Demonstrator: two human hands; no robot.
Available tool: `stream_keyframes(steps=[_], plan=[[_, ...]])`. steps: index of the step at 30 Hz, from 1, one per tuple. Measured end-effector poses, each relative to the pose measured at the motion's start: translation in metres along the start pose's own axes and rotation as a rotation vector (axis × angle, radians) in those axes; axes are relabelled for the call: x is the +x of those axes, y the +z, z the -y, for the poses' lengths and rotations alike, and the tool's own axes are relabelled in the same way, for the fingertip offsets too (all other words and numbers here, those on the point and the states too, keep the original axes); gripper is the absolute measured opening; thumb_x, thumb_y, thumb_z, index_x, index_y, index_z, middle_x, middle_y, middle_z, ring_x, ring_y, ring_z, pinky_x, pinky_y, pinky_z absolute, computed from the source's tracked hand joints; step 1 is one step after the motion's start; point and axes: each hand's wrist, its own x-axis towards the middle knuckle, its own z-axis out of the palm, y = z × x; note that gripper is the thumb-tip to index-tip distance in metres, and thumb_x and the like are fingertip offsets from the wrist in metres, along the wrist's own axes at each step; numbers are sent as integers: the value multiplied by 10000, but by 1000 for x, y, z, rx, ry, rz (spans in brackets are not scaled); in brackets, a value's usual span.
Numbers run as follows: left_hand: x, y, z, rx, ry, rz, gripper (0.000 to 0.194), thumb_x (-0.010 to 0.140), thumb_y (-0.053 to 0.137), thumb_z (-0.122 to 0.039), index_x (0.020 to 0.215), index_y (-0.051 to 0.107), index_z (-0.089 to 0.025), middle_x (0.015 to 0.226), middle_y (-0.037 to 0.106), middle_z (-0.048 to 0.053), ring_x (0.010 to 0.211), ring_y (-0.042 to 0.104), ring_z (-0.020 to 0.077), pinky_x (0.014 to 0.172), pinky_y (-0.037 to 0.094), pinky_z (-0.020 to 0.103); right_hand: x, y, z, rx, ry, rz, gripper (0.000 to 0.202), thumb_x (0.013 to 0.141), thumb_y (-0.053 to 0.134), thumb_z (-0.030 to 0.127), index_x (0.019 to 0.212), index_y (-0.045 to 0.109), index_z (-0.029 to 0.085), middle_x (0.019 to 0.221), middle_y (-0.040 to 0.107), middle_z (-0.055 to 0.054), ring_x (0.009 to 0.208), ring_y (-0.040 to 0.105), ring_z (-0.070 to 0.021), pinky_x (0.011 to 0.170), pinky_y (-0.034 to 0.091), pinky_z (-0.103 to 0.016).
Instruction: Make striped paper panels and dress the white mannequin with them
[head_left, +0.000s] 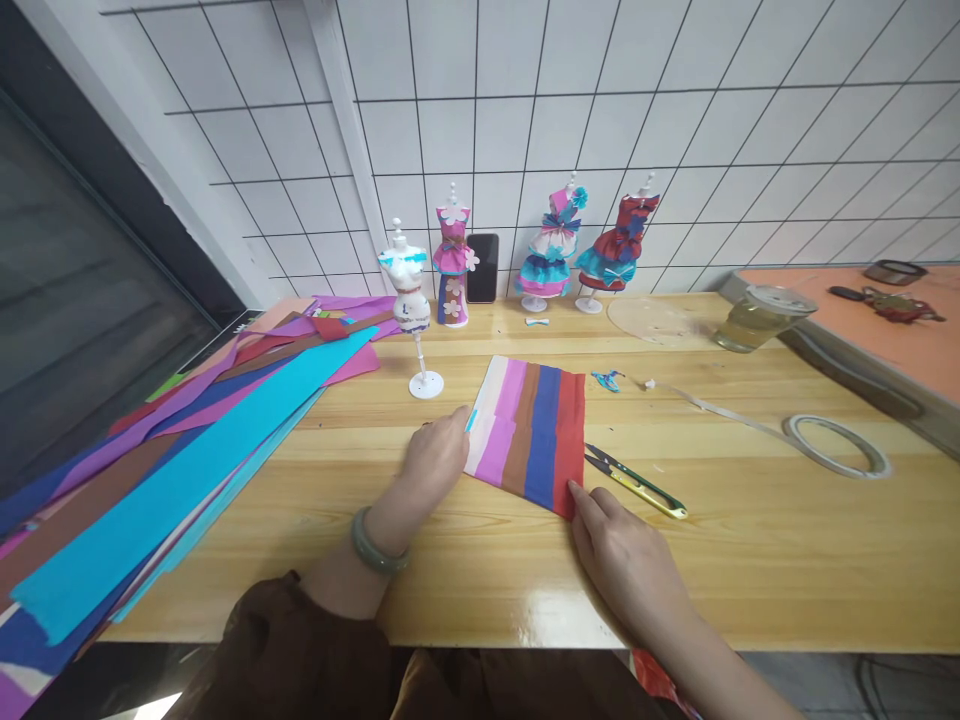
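A striped piece of crepe paper or cloth (pixel 534 432) lies on the wooden table, with white, pink, brown, blue and red bands running away from me. My left hand (pixel 437 447) is closed at its white left edge, and part of the grip is hidden. At the near red corner, my right hand (pixel 626 545) has curled fingers, with a fingertip pressing on the piece. Just right of it lie thread snips (pixel 637 482) with yellow and green handles. Beyond my left hand stands a white mini dress form (pixel 409 290) with a bit of blue around the top.
Long coloured strips (pixel 195 430) pile up at the left. Dressed mini forms (pixel 551 245) and a phone (pixel 484 268) line the tiled wall. On the right are a tape roll (pixel 838 447), blue scraps (pixel 607 380) and a cup of liquid (pixel 761 318).
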Motion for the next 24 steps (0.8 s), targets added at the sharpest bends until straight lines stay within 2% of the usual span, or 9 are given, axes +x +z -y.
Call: stream_keyframes(steps=[3,6,8,10,12,14,18,21,24], plan=[[0,0,2,1,9,-33,364,823,410,-183,1182,458,-221,950,645,80,891,599,238,709,434,321,-1,-3,-1,28,-23,30,307,874,383,192,1143,524,148,802,561,-44,661,587,-167,493,413,-258],[1,-2,2,-5,76,-141,363,820,433,-187,1182,463,-194,990,614,93,973,558,235,800,430,345,-2,-4,-2,87,-66,5,344,869,394,178,1197,495,148,908,555,-81,761,575,-186,561,454,-271],[1,-4,-1,-27,193,-220,364,826,432,-177,1189,464,-185,1043,587,93,1034,522,223,873,407,355,-2,-3,-2,128,-115,-35,357,862,406,162,1207,495,135,990,538,-114,854,553,-207,630,473,-289],[0,-3,-5,-68,369,-258,354,844,419,-189,1195,465,-175,1137,549,93,1119,466,211,949,368,358,-1,-2,-3,151,-168,-69,363,854,409,135,1203,507,123,1047,518,-140,921,525,-226,700,478,-316],[-2,1,-11,-102,541,-238,360,869,396,-233,1216,451,-154,1243,491,98,1217,380,200,1016,313,351,0,-1,-3,156,-206,-85,368,848,403,108,1197,519,115,1068,510,-155,952,506,-238,758,471,-349],[-5,7,-15,-100,649,-169,412,890,364,-308,1259,412,-131,1320,431,109,1284,292,193,1052,266,339,1,-1,-3,151,-224,-85,368,845,393,93,1184,535,110,1079,512,-164,954,501,-244,791,463,-377],[-10,23,-17,-32,638,-49,554,893,285,-450,1329,319,-110,1402,314,138,1333,175,212,1072,211,355,3,-2,-4,139,-249,-89,359,854,386,111,1169,558,128,1138,515,-172,995,493,-258,840,446,-417],[-11,30,-15,7,581,-13,583,884,256,-494,1348,289,-143,1425,270,121,1343,119,229,1076,176,394,3,1,-6,132,-298,-118,354,865,386,143,1173,559,121,1233,480,-188,1143,417,-292,908,406,-440],[-11,31,-14,25,566,-1,591,879,235,-517,1346,298,-160,1435,251,106,1347,96,230,1080,156,401,1,6,-8,116,-333,-119,372,866,365,131,1189,548,111,1268,471,-192,1201,381,-293,936,386,-441]])
